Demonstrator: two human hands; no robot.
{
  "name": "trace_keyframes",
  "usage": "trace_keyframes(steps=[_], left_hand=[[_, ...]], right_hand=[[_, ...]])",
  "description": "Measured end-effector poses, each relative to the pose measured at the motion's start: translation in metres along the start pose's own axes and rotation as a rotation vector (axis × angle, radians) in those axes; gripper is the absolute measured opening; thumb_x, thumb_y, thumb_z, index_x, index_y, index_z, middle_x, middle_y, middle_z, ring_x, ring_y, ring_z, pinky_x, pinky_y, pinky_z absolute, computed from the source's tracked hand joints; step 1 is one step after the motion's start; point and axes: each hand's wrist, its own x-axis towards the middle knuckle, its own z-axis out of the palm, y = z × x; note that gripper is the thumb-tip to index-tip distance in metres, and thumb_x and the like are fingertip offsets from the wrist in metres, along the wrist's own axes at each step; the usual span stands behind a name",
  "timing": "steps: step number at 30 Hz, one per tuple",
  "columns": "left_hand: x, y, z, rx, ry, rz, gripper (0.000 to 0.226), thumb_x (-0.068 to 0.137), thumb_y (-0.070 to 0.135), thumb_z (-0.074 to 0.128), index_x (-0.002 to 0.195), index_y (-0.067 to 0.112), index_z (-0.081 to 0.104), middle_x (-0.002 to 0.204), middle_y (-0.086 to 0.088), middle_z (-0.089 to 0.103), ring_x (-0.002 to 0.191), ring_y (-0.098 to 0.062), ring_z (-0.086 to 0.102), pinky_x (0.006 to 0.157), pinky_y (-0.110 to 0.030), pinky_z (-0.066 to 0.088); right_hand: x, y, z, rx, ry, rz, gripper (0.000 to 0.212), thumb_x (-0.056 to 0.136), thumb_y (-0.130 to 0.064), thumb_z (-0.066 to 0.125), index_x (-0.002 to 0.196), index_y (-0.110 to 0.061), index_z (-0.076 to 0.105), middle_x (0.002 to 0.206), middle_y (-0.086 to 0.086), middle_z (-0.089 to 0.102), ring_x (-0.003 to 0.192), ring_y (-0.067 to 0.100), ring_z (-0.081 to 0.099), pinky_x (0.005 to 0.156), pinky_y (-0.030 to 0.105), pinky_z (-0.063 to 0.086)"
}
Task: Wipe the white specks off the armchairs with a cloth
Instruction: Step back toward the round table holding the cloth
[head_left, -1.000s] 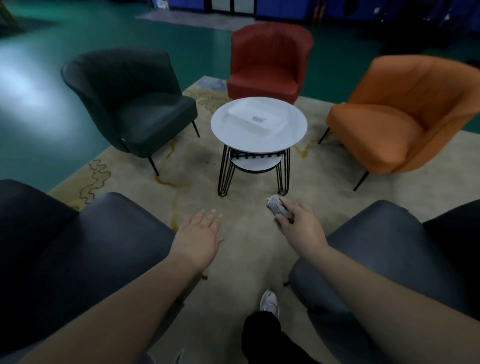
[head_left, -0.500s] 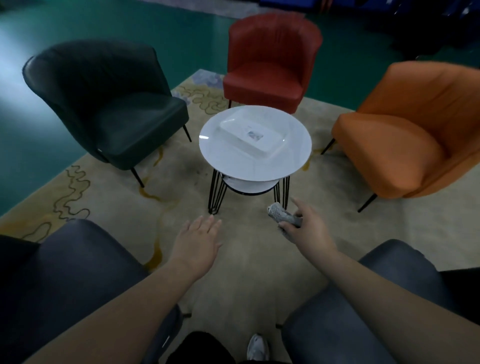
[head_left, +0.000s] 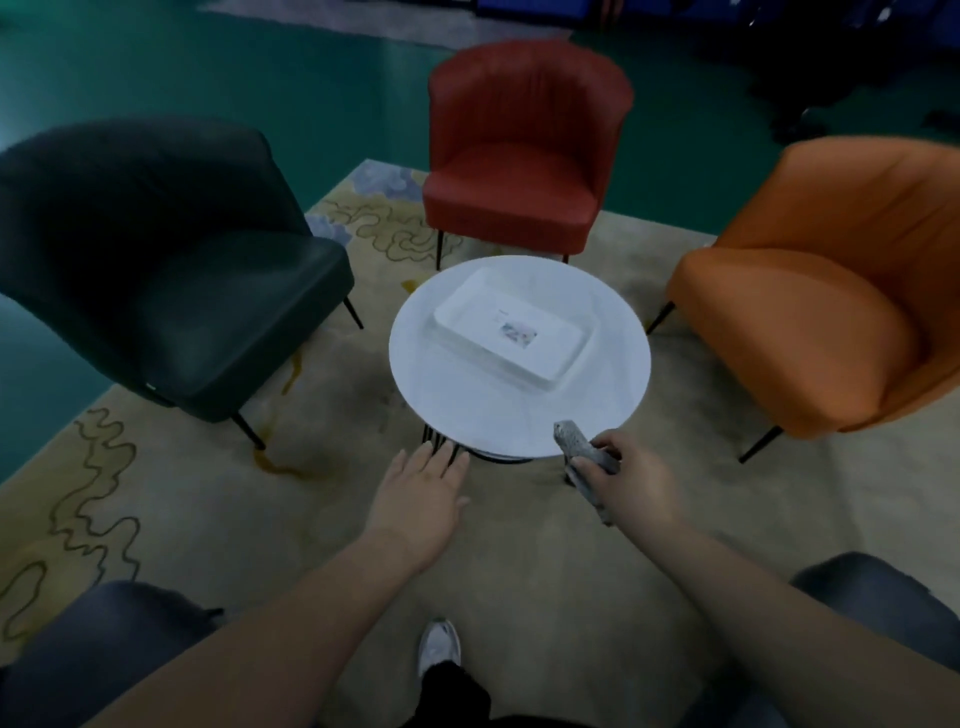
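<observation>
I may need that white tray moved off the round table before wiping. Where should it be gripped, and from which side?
Probably best by the raised rim of the white tray at its near right corner, coming from the person's side. It lies flat and shallow on the round table, so fingers need the lip. The open left hand is free; the right hand holds the cloth.

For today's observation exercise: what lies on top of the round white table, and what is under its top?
On the round white table lies a white rectangular tray bearing a small picture label. Under the top, black wire legs and a lower shelf's edge show; the top hides the rest.
</observation>
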Motion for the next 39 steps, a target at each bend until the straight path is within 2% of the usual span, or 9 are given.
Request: trace_keyframes(steps=[2, 4, 8, 13, 18, 21, 25, 36, 39], left_hand=[[0.026, -0.020, -0.007, 0.012, -0.021, 0.040, 0.058, 0.102, 0.045, 0.027, 0.154, 0.024, 0.013, 0.162, 0.000, 0.011, 0.148, -0.022, 0.010, 0.119, -0.042, 0.006], [0.045, -0.037, -0.013, 0.046, -0.019, 0.072, 0.058, 0.102, 0.046, 0.028, 0.154, 0.024, 0.013, 0.162, -0.001, 0.012, 0.148, -0.023, 0.010, 0.119, -0.042, 0.008], [0.094, -0.066, -0.028, 0.069, -0.024, 0.116, 0.057, 0.102, 0.044, 0.028, 0.154, 0.024, 0.014, 0.161, -0.002, 0.014, 0.148, -0.023, 0.012, 0.118, -0.042, 0.009], [0.155, -0.082, -0.038, 0.058, -0.060, 0.120, 0.058, 0.103, 0.043, 0.025, 0.155, 0.025, 0.006, 0.162, 0.000, 0.006, 0.149, -0.022, 0.005, 0.119, -0.041, 0.006], [0.226, -0.094, -0.046, 0.056, -0.065, 0.113, 0.059, 0.103, 0.043, 0.025, 0.155, 0.024, 0.005, 0.162, -0.001, 0.005, 0.149, -0.023, 0.004, 0.119, -0.042, 0.005], [0.268, -0.101, -0.048, 0.057, -0.079, 0.098, 0.058, 0.103, 0.043, 0.024, 0.155, 0.024, 0.007, 0.162, -0.001, 0.006, 0.149, -0.023, 0.006, 0.119, -0.042, 0.004], [0.309, -0.109, -0.046, 0.057, -0.104, 0.084, 0.058, 0.102, 0.044, 0.025, 0.154, 0.024, 0.009, 0.162, -0.001, 0.009, 0.149, -0.024, 0.008, 0.119, -0.043, 0.006], [0.405, -0.113, -0.036, 0.006, -0.274, 0.105, 0.058, 0.103, 0.043, 0.025, 0.154, 0.026, 0.006, 0.163, 0.000, 0.003, 0.149, -0.022, 0.003, 0.119, -0.041, 0.006], [0.428, -0.118, -0.030, 0.025, -0.298, 0.171, 0.058, 0.103, 0.044, 0.025, 0.154, 0.027, 0.007, 0.163, -0.001, 0.002, 0.149, -0.023, 0.004, 0.119, -0.041, 0.006]], right_hand=[[0.022, -0.015, 0.010, 0.035, 0.035, 0.031, 0.014, 0.084, -0.030, 0.069, 0.091, -0.023, 0.058, 0.080, -0.005, 0.059, 0.052, -0.003, 0.058, 0.031, 0.008, 0.032], [0.037, -0.027, 0.018, 0.050, 0.075, 0.057, 0.015, 0.084, -0.032, 0.069, 0.091, -0.025, 0.057, 0.082, -0.009, 0.058, 0.056, 0.000, 0.056, 0.035, 0.006, 0.033], [0.067, -0.039, 0.033, 0.155, 0.100, 0.139, 0.017, 0.083, -0.033, 0.069, 0.092, -0.029, 0.055, 0.078, -0.009, 0.059, 0.061, -0.002, 0.059, 0.035, 0.011, 0.039], [0.117, -0.043, 0.035, 0.132, 0.116, 0.199, 0.021, 0.084, -0.032, 0.068, 0.099, -0.029, 0.053, 0.079, -0.008, 0.062, 0.060, 0.005, 0.062, 0.044, 0.026, 0.051], [0.192, -0.045, 0.039, 0.204, 0.069, 0.215, 0.023, 0.088, -0.023, 0.063, 0.104, -0.022, 0.046, 0.081, -0.002, 0.062, 0.043, 0.008, 0.060, 0.033, 0.016, 0.040], [0.240, -0.045, 0.042, 0.237, 0.052, 0.208, 0.024, 0.089, -0.021, 0.062, 0.092, -0.016, 0.038, 0.059, -0.005, 0.064, 0.038, 0.003, 0.055, 0.032, 0.014, 0.037], [0.289, -0.041, 0.044, 0.218, -0.015, 0.268, 0.029, 0.090, -0.021, 0.061, 0.083, -0.011, 0.035, 0.044, 0.000, 0.056, 0.035, 0.016, 0.056, 0.034, 0.018, 0.040], [0.351, -0.031, 0.051, 0.118, -0.042, 0.344, 0.029, 0.089, -0.025, 0.062, 0.074, -0.013, 0.040, 0.046, -0.002, 0.053, 0.036, 0.009, 0.055, 0.036, 0.015, 0.037], [0.357, -0.029, 0.063, 0.087, -0.012, 0.406, 0.026, 0.088, -0.022, 0.062, 0.074, -0.015, 0.041, 0.058, -0.002, 0.055, 0.043, 0.007, 0.053, 0.039, 0.015, 0.037]])
